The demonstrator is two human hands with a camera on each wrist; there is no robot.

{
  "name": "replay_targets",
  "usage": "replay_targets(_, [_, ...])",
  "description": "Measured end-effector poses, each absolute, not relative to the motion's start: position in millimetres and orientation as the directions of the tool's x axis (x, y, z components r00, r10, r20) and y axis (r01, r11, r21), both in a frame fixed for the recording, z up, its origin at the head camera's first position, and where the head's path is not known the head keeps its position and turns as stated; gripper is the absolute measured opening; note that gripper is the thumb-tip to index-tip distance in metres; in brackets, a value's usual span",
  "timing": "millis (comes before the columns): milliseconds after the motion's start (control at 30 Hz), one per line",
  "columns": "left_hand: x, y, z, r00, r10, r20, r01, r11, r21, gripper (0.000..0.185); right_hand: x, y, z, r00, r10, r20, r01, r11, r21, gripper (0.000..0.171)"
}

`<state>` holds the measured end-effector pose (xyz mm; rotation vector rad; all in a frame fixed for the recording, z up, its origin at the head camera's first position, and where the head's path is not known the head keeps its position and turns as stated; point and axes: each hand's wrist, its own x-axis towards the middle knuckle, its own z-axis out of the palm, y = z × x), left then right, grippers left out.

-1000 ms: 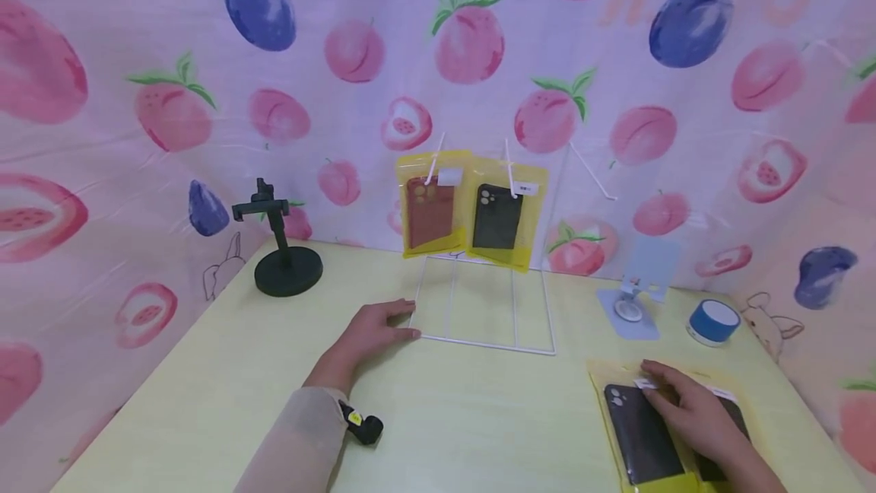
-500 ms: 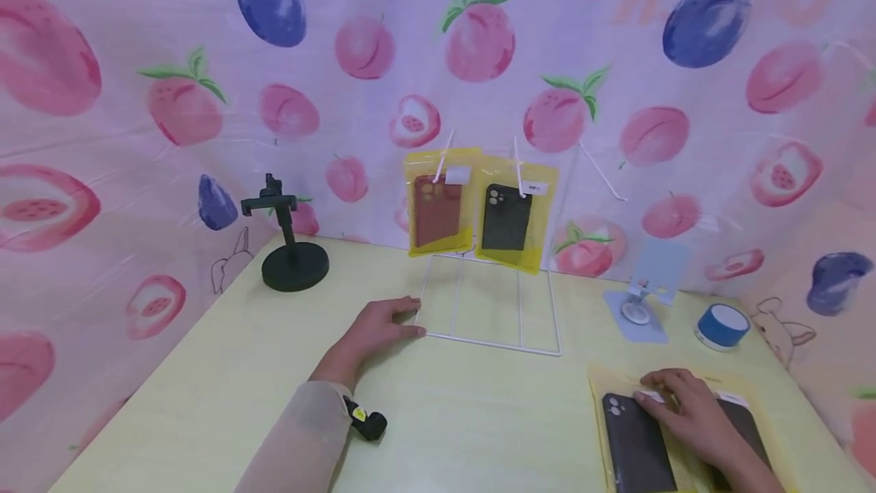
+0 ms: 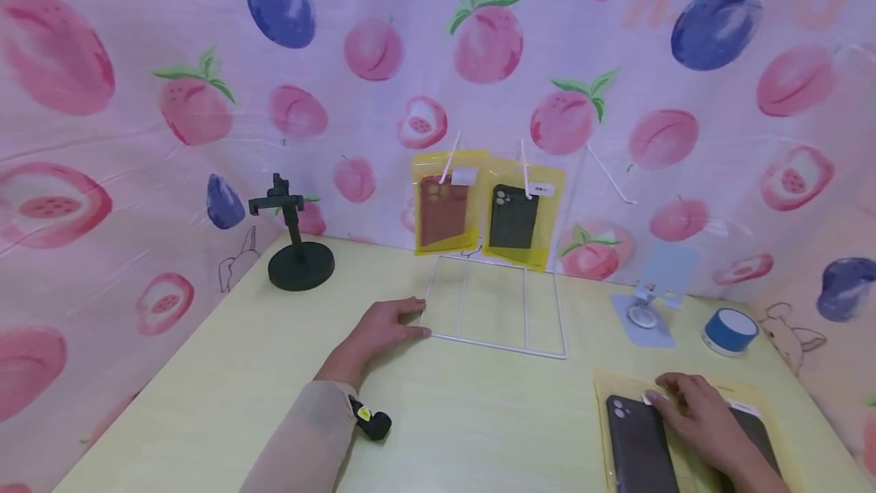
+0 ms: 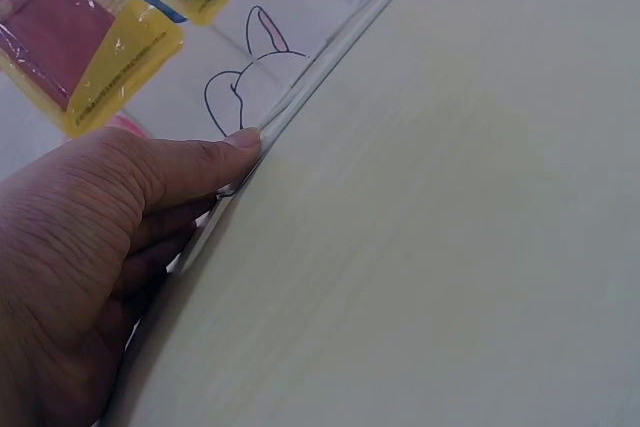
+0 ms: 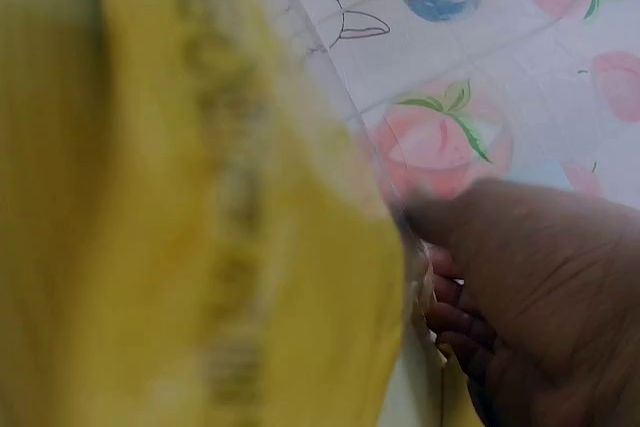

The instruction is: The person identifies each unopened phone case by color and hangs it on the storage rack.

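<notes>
My left hand point(image 3: 385, 326) holds the front left corner of a white wire display rack point(image 3: 496, 345), thumb at the corner and fingers along the side rail; in the left wrist view the thumb presses on the rail. Two yellow bags hang from the rack's hooks: one with a dark red phone case point(image 3: 443, 211), one with a black phone case point(image 3: 513, 219). At the front right, my right hand point(image 3: 705, 421) pinches the upper part of a bagged black phone case point(image 3: 639, 443). Beneath that hand lies another bagged black phone case point(image 3: 756, 436). In the right wrist view, yellow packaging point(image 5: 240, 197) looms close and blurred.
A black phone stand point(image 3: 301, 265) stands at the back left. At the back right are a pale blue folding stand point(image 3: 643, 318) and a blue and white round container point(image 3: 731, 331). The rack's third hook point(image 3: 611, 173) has no bag. A fruit-print cloth point(image 3: 372, 120) backs the table.
The head view has turned slightly left, so things appear shifted right. My right hand's fingers have drawn in at the bag's top. My left hand stays at the rack's corner.
</notes>
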<state>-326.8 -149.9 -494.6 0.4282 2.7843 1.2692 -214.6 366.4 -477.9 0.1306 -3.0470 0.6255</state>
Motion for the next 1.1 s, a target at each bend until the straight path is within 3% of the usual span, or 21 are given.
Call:
replay_targets(167, [-329, -150, -497, -0.962, 0.263, 0.070, 0.225, 0.624, 0.748, 0.059, -218, 369, -480, -0.991, -0.094, 0.093, -0.124, 0.910, -0.397, 0.019])
replay_targets(500, [-329, -152, -497, -0.965, 0.255, 0.064, 0.215, 0.629, 0.747, 0.060, -216, 365, -477, -0.989, -0.082, 0.124, -0.125, 0.910, -0.395, 0.006])
replay_targets(633, [-328, -150, -495, -0.966, 0.252, 0.059, 0.209, 0.625, 0.752, 0.060, -214, 364, -478, -0.992, -0.026, 0.125, -0.077, 0.905, -0.418, 0.009])
replay_targets(900, [-328, -149, -496, -0.962, 0.265, 0.059, 0.218, 0.623, 0.752, 0.060, -207, 365, -477, -0.985, 0.117, 0.123, 0.034, 0.846, -0.532, 0.032])
replay_targets(1000, [-328, -149, -495, -0.962, 0.267, 0.058, 0.217, 0.618, 0.755, 0.061, -206, 366, -472, -0.981, 0.183, 0.059, 0.110, 0.785, -0.610, 0.046])
replay_targets(1100, [-328, -148, -495, -0.960, 0.272, 0.060, 0.222, 0.615, 0.757, 0.060, -206, 371, -463, -0.973, 0.215, -0.090, 0.212, 0.656, -0.724, 0.060])
